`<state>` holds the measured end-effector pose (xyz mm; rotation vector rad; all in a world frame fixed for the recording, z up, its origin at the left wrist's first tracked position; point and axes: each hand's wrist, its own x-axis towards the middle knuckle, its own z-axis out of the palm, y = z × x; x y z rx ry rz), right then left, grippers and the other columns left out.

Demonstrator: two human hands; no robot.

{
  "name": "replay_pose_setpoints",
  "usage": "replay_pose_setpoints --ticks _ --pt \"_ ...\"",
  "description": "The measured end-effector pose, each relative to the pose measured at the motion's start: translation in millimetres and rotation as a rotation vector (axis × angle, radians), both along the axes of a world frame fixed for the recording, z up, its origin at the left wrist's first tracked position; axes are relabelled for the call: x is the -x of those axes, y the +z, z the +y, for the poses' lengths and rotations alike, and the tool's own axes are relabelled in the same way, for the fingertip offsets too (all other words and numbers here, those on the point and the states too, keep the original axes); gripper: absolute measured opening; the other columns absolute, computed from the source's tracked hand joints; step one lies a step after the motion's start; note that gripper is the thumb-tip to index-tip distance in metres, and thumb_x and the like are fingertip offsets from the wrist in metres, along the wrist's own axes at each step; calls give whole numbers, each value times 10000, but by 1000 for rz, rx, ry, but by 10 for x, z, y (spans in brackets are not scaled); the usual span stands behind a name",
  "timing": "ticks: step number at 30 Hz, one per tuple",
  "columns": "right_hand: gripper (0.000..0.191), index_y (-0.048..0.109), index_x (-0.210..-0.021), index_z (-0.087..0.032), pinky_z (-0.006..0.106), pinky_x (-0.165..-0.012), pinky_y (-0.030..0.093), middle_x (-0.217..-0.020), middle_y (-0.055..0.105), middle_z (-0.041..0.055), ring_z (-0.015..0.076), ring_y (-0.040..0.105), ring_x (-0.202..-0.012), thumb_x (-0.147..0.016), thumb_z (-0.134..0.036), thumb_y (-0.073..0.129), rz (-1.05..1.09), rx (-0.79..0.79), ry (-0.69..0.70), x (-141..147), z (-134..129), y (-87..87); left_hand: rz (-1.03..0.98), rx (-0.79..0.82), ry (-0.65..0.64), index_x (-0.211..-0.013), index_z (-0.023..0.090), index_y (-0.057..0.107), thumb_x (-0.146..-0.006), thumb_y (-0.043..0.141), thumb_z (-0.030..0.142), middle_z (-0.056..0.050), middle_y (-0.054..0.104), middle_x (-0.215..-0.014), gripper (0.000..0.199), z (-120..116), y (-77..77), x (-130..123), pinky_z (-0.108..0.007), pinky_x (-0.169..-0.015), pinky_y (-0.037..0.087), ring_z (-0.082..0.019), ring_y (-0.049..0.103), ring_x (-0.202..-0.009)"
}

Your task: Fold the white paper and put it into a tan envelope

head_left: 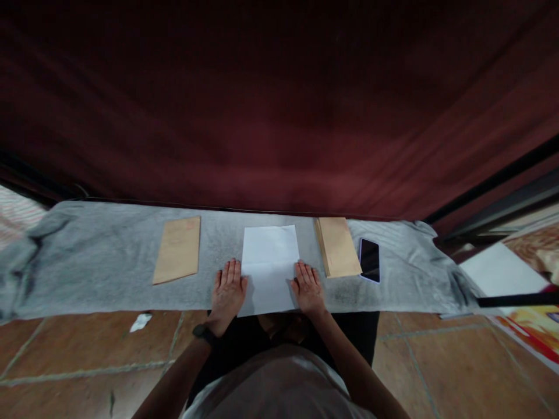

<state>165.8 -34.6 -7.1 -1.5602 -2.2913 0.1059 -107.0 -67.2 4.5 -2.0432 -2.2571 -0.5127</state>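
A white sheet of paper (269, 262) with a faint crease across its middle lies flat in front of me. My left hand (228, 293) rests palm down at its left edge, fingers stretched out, holding nothing. At the right edge, my right hand (309, 289) also lies flat, its fingertips by the paper's border and its thumb over the sheet. A brown envelope (177, 250) sits to the left of my left hand. To the right of my right hand is a stack of brown envelopes (339, 247).
Grey cloth (109, 262) covers the narrow table. A phone (370, 260) lies beside the envelope stack. A dark red curtain (271, 134) hangs behind the table. White paper (502, 270) and a colourful printed item (535, 331) are at far right. A white scrap (140, 322) lies on the tiled floor.
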Motion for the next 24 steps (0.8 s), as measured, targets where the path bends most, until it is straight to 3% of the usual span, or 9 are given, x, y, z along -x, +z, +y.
replay_pose_setpoints --ticks 4,9,12,18,24 --pt "505 431 -1528 -123 508 -1228 282 -1556 466 141 284 406 -1464 -1055 -293 385 59 25 -33 115 119 54 -33 -26 -32 -1542 42 361 -1014 321 319 -226 368 -1594 598 166 58 -116 -562 -1218 262 -340 311 -1509" --pt "515 388 -1545 -110 472 -1221 327 -1605 390 134 244 342 -1503 -1046 -238 367 97 34 152 592 473 162 -63 40 -346 -1544 61 367 -991 325 210 -179 373 -1607 574 560 117 -580 -488 -1245 256 -278 277 -1528" --pt "501 408 -1528 -85 441 -1225 326 -1577 434 148 216 363 -1492 -1047 -214 356 78 34 195 790 704 168 -36 91 -425 -1518 55 418 -961 348 159 -193 382 -1598 571 789 93 -693 -505 -1247 232 -290 264 -1531" --pt "470 493 -1489 -180 469 -1220 291 -1567 459 102 247 410 -1463 -1066 -325 352 40 23 106 773 1013 95 30 110 -299 -1536 103 404 -1014 291 266 -134 406 -1597 559 1074 38 -431 -484 -1249 223 -257 301 -1520" --pt "516 419 -1538 -169 476 -1220 247 -1589 421 118 263 377 -1478 -1069 -366 334 -36 35 -14 635 1140 23 21 74 -76 -1548 63 368 -1018 287 355 -165 374 -1605 610 1042 15 -68 -477 -1247 208 -270 285 -1526"
